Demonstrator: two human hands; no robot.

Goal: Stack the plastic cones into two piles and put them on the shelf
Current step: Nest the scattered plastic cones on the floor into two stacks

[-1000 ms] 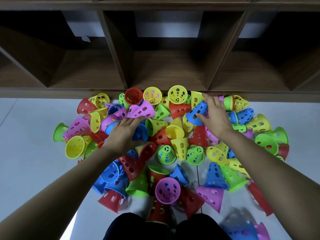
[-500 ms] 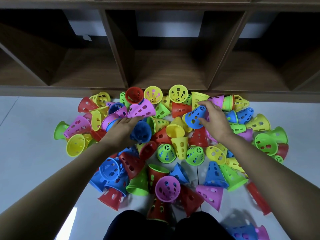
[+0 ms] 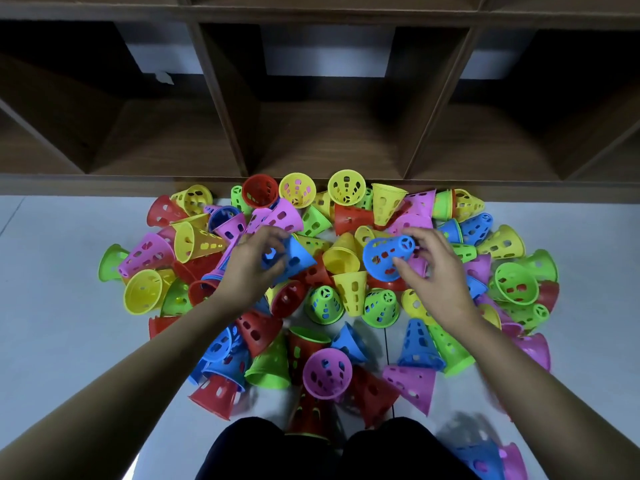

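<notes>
Newly lifted, first blue cone is pointing mouth-rightward from the gripping left hand; second blue cone is slanting, tip toward the pinching right hand.

Cones crowd the floor right up to the shelf lip; open floor lies left and right of the heap; above it the left hand and right hand, each gripping a blue cone, have free air toward the open bays; dividers part these.
</notes>
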